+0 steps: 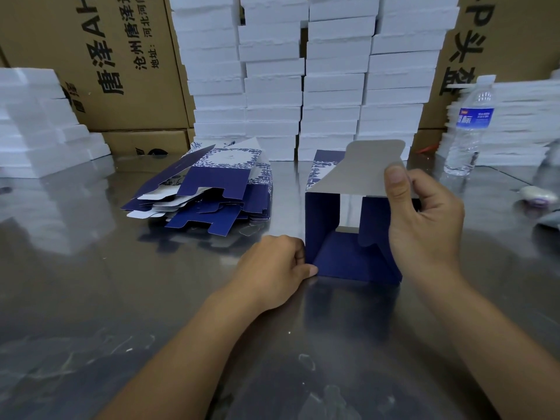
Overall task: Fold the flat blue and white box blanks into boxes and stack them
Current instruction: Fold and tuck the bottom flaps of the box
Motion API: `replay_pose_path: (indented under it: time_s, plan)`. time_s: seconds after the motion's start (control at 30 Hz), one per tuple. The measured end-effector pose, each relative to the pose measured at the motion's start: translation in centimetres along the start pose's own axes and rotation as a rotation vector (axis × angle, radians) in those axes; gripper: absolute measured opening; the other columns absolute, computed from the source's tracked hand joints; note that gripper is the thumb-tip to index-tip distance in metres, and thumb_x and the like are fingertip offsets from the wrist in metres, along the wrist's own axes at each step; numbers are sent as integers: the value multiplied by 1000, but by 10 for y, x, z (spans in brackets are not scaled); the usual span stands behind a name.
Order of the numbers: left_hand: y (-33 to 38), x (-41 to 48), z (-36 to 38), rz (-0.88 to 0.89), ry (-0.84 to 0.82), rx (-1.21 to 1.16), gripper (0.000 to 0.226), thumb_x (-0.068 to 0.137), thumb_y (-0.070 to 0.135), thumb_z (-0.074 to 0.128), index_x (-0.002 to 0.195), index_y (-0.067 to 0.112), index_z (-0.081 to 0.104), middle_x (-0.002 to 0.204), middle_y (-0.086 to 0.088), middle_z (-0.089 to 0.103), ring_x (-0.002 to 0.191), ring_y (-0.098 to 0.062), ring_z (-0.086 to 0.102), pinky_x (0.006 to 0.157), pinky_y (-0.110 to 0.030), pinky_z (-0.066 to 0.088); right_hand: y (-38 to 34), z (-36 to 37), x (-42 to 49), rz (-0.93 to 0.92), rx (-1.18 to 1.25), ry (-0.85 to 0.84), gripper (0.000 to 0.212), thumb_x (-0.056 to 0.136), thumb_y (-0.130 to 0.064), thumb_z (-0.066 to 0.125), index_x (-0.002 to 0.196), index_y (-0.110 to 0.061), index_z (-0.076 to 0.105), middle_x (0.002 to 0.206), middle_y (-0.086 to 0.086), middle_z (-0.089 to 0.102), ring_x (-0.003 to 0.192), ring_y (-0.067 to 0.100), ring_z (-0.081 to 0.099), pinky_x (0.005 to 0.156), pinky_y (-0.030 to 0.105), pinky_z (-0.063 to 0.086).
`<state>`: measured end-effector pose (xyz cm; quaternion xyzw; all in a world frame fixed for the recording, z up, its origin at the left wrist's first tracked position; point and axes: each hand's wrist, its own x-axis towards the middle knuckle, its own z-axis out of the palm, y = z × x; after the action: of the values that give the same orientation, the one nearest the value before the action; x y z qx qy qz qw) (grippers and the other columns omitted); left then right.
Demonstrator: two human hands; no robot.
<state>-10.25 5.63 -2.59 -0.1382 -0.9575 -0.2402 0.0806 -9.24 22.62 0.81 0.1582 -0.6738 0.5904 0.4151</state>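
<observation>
Half-folded box [333,256] stood on table [121,298], open end toward us. Our left hand [272,265] held lower corner, apparently as brace; right hand [424,219] pinched top flap [363,171], likely for closing. Blanks [206,189] lay piled behind, left.

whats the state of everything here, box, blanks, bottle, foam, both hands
box: opened up into shape, near end flaps not yet closed
blanks: flat, unfolded, in a loose pile
bottle: upright
foam blocks: stacked in tall columns at the back
left hand: pinches the box's lower left corner
right hand: grips the box's top flap, thumb on it
</observation>
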Motion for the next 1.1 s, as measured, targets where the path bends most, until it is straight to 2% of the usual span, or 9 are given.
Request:
replay_pose_path:
  time_s: [0.17, 0.3, 0.37, 0.43, 0.53, 0.63, 0.8, 0.97, 1.1]
  plan:
    - [-1, 0, 0, 6, 17, -25, 26, 85, 39, 65, 70, 19, 56, 72, 2, 60, 74, -20, 57, 67, -33, 48, 5, -1, 1, 7, -1, -22, 45, 88, -54, 42, 53, -26, 37, 49, -16, 34, 52, -2, 32, 51, 11, 27]
    - [-1, 0, 0, 18, 25, -33, 28, 84, 38, 67, 66, 21, 54, 66, 4, 56, 70, -19, 55, 59, -27, 40, 13, 0, 5, 111, 70, -42, 38, 77, -66, 44, 62, -39, 66, 93, -7, 65, 107, 19, 55, 93, 38, 42]
    - [-1, 0, 0, 19, 19, -38, 28, 84, 38, 67, 67, 20, 54, 66, 3, 55, 69, -19, 54, 58, -27, 39, 16, 0, 4, 137, 32, -51, 21, 74, -51, 52, 65, -40, 67, 107, -8, 62, 117, 15, 50, 96, 34, 38]
    - [-1, -1, -1, 10, 19, -42, 27, 84, 37, 67, 69, 18, 54, 66, 3, 53, 69, -20, 53, 60, -29, 40, 20, -1, 3, 124, -45, -103, 3, 75, -41, 59, 76, -42, 61, 110, -16, 58, 116, 7, 49, 92, 28, 38]
    - [-2, 0, -1, -5, 30, -61, 27, 83, 38, 67, 71, 17, 55, 67, 6, 52, 70, -18, 52, 62, -29, 41, 25, -3, 1, 26, -251, -161, 19, 77, -43, 60, 94, -43, 52, 107, -30, 51, 113, 5, 47, 95, 18, 37]
    - [-3, 0, -1, -11, 36, -81, 28, 82, 40, 68, 68, 21, 53, 66, 8, 51, 68, -15, 52, 62, -29, 41, 27, -8, 2, -151, -464, -194, 30, 80, -42, 61, 107, -29, 59, 109, -18, 51, 112, 11, 44, 92, 2, 25]
    - [-2, -1, -1, 16, 113, -101, 25, 85, 42, 62, 71, 25, 51, 65, 9, 56, 70, -14, 56, 64, -31, 45, 28, -12, 4, -234, -570, -122, 32, 81, -36, 65, 106, -15, 67, 107, 0, 62, 104, 27, 52, 89, 2, 23]
    - [9, -1, -8, 57, 461, -439, 12, 76, 34, 51, 88, 34, 48, 74, 14, 54, 64, -5, 50, 68, -37, 49, 27, -11, 3, -228, -564, -56, 27, 81, -29, 71, 103, -13, 70, 104, 4, 64, 102, 30, 54, 90, 2, 24]
    - [14, -2, -14, 231, 679, -477, 24, 85, 30, 58, 107, 33, 51, 107, 14, 51, 97, 1, 52, 84, -17, 43, 23, -6, 0, -292, -561, -80, 27, 80, -32, 70, 100, -14, 71, 100, 5, 65, 99, 30, 55, 89, 5, 26]
